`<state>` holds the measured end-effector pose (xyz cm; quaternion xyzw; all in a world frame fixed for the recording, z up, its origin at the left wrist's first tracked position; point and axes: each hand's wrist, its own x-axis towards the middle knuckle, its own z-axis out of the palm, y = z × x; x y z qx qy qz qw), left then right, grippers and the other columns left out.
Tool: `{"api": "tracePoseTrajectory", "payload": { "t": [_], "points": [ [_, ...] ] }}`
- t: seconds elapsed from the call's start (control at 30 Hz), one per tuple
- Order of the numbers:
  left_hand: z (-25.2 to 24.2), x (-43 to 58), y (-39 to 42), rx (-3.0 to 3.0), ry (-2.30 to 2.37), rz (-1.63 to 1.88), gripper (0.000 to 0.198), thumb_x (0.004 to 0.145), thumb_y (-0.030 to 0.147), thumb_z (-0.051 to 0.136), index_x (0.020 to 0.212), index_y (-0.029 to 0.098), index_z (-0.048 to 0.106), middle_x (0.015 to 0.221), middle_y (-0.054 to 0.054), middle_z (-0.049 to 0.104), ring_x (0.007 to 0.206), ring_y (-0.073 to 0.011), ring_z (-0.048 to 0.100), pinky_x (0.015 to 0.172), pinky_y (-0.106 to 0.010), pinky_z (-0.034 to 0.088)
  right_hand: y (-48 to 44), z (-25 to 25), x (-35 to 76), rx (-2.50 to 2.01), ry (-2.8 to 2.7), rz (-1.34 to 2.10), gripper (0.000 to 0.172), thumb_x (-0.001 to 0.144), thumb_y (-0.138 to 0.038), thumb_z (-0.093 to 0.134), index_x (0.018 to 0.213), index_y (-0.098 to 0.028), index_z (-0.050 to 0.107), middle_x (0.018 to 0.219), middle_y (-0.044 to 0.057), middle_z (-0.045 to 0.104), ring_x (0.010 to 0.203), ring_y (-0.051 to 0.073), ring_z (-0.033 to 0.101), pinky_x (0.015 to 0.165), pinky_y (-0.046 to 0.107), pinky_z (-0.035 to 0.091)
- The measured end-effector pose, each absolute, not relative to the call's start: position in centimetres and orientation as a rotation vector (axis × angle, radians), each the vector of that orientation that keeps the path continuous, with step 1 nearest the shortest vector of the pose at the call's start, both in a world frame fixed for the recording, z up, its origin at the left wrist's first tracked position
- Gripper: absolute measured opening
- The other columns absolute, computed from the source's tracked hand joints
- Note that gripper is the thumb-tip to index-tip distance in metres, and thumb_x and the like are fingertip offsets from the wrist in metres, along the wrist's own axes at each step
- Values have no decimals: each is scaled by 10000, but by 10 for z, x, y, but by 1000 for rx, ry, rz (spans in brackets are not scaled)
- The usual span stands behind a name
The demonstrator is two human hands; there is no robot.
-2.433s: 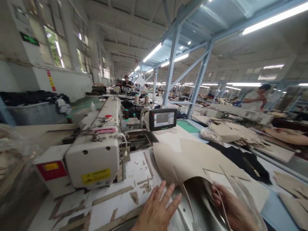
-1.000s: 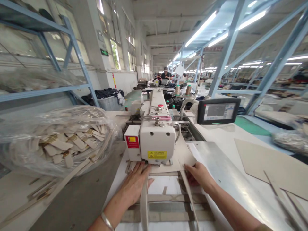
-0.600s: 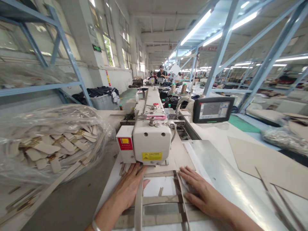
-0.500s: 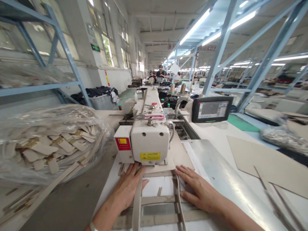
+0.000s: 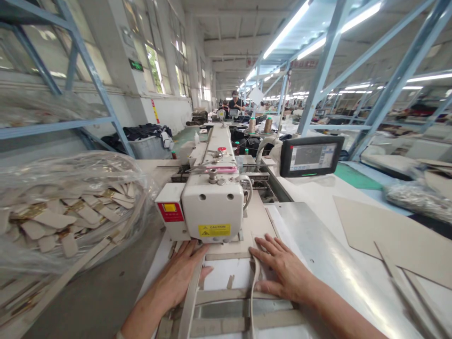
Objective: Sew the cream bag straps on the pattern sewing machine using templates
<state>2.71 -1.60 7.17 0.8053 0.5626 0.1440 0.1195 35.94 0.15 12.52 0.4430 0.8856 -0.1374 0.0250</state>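
Note:
A white sewing machine (image 5: 212,207) stands in front of me on the work table. Under its head lies a beige cut piece (image 5: 257,226), and two narrow beige straps (image 5: 190,301) run back from it toward me. My left hand (image 5: 183,275) lies flat beside the left strap, fingertips at the machine's base, fingers stretched out. My right hand (image 5: 282,270) presses flat on the beige piece by the right strap, fingers spread. Neither hand grips anything.
A clear plastic bag (image 5: 67,212) of beige tabs with gold fittings sits at the left. A control screen (image 5: 310,157) stands right of the machine. A metal plate (image 5: 328,254) and beige panels (image 5: 388,235) lie at the right. People work at tables far behind.
My view turned from the beige panels at the right to the sewing machine. Both hands carried the piece with its straps under the machine head; my right hand went from holding it to lying flat.

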Motion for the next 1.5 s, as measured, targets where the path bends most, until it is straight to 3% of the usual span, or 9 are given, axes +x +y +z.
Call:
{"api": "tracePoseTrajectory", "payload": {
  "t": [0.1, 0.27, 0.43, 0.63, 0.87, 1.07, 1.27, 1.43, 1.5],
  "points": [
    [65, 22, -18, 2364, 1649, 376, 556, 950, 393, 612, 1488, 313, 497, 1533, -145, 494, 1463, -394, 393, 1201, -619, 350, -6, 123, 358, 1336, 2735, -448, 954, 895, -824, 494, 1596, -193, 347, 1643, 135, 236, 1522, 376, 156, 1244, 595, 157],
    [52, 17, -17, 2409, 1692, 417, 542, 945, 427, 607, 1472, 333, 522, 1555, -154, 484, 1452, -420, 419, 1178, -654, 364, -20, 120, 346, 1437, 2637, -484, 1140, 847, -883, 474, 1610, -75, 222, 1642, 206, 65, 1517, 396, 12, 1240, 594, 109],
    [45, 16, -15, 2455, 1691, 398, 519, 967, 431, 553, 1467, 293, 537, 1533, -183, 508, 1424, -428, 459, 1143, -661, 404, -25, 127, 342, 1573, 2511, -460, 1169, 803, -907, 519, 1609, -113, 224, 1595, 295, 1, 1481, 417, -44, 1221, 601, 109],
    [35, 19, -14, 2531, 1727, 491, 534, 925, 428, 624, 1443, 314, 561, 1514, -153, 539, 1404, -411, 483, 1141, -655, 411, -26, 129, 343, 1597, 2494, -419, 1151, 795, -939, 473, 1607, -158, 240, 1580, 316, 19, 1467, 398, -58, 1218, 577, 120],
    [20, 19, -12, 2636, 1773, 578, 551, 925, 453, 617, 1458, 338, 537, 1429, -156, 598, 1359, -401, 522, 1094, -632, 474, -24, 129, 349, 1599, 2526, -397, 1152, 777, -947, 493, 1607, -183, 259, 1598, 289, 63, 1486, 386, -3, 1222, 559, 142],
    [17, 18, -10, 2671, 1755, 562, 531, 933, 457, 584, 1446, 324, 556, 1415, -170, 609, 1325, -423, 549, 1057, -664, 492, -22, 128, 354, 1595, 2578, -420, 1135, 784, -936, 501, 1605, -182, 287, 1629, 203, 83, 1507, 363, 49, 1231, 546, 155],
    [23, 16, -15, 2668, 1766, 557, 511, 955, 448, 583, 1448, 319, 549, 1472, -171, 569, 1366, -406, 527, 1086, -650, 482, -25, 125, 352, 1569, 2530, -346, 1162, 792, -959, 434, 1601, -140, 275, 1607, 263, 101, 1493, 389, 73, 1219, 569, 193],
    [43, -7, -28, 2530, 1786, 310, 549, 982, 406, 543, 1513, 290, 466, 1560, -200, 466, 1447, -403, 434, 1145, -631, 425, -23, 109, 362, 1513, 2605, -112, 1073, 835, -908, 463, 1580, -144, 343, 1579, 290, 192, 1461, 425, 168, 1173, 595, 301],
    [51, -12, -34, 2438, 1825, 227, 561, 973, 365, 551, 1519, 282, 457, 1591, -199, 419, 1478, -394, 381, 1184, -625, 372, -19, 103, 366, 1465, 2676, 0, 895, 936, -799, 436, 1559, -158, 407, 1564, 270, 273, 1446, 409, 248, 1148, 568, 367]
  ]
}}
